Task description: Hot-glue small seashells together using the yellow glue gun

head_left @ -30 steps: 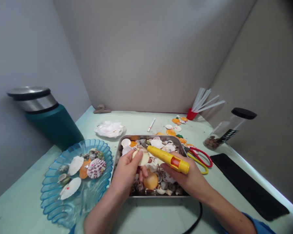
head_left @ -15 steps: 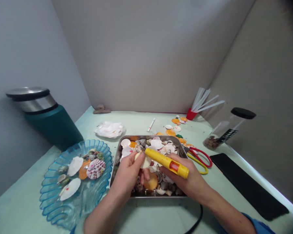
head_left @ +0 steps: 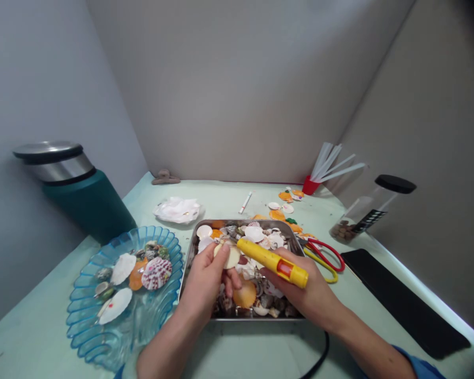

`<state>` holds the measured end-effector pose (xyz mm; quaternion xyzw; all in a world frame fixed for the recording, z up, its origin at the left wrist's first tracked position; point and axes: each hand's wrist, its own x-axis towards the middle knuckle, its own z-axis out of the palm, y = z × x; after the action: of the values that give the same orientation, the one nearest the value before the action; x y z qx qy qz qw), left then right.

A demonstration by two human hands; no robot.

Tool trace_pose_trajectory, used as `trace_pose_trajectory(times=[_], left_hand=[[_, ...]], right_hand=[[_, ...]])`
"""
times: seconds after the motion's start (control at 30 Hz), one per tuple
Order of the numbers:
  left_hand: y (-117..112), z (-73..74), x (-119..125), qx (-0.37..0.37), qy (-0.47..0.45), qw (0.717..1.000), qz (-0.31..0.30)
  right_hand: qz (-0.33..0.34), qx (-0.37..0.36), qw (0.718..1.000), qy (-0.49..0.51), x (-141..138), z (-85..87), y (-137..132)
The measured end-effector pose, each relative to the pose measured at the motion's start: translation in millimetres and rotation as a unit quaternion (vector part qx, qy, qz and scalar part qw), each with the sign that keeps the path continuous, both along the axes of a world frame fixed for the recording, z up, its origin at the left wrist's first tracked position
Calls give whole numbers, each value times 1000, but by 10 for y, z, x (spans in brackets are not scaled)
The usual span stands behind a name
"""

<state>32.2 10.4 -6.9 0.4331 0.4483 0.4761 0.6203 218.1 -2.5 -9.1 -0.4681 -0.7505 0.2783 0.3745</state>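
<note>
My left hand (head_left: 205, 276) pinches a pale cream shell (head_left: 232, 257) between thumb and fingers, above a metal tray (head_left: 237, 319) heaped with shells. My right hand (head_left: 300, 279) is wrapped round a yellow glue gun (head_left: 270, 260), its dark nozzle tip pointing left, close to the shell's upper edge. Whether tip and shell touch, I cannot tell. Below the hands lie an orange scallop shell (head_left: 245, 295) and several small grey snail shells. The fingers under the glue gun are partly hidden.
On the left stand a blue plastic plate (head_left: 77, 284) bearing shells and a teal bottle (head_left: 89, 202). Red-and-yellow-handled scissors (head_left: 327, 255), a black slab (head_left: 403, 300) and a clear jar (head_left: 363, 213) are right. Behind are a white bundle (head_left: 177, 209), marker (head_left: 245, 202) and red cup (head_left: 310, 185) of translucent sticks.
The cream shell has turned in my left hand, so more of its flat face shows. The glue gun has shifted slightly right, and the tip stands a little farther from my left thumb.
</note>
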Motion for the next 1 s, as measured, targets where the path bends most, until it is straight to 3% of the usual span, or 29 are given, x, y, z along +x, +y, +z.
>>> trace_pose_trajectory(times=[1.0], left_hand=[[-11, -9, 22, -10, 6, 1000, -26]], right_hand=[[28, -8, 1000, 10, 22, -69, 9]])
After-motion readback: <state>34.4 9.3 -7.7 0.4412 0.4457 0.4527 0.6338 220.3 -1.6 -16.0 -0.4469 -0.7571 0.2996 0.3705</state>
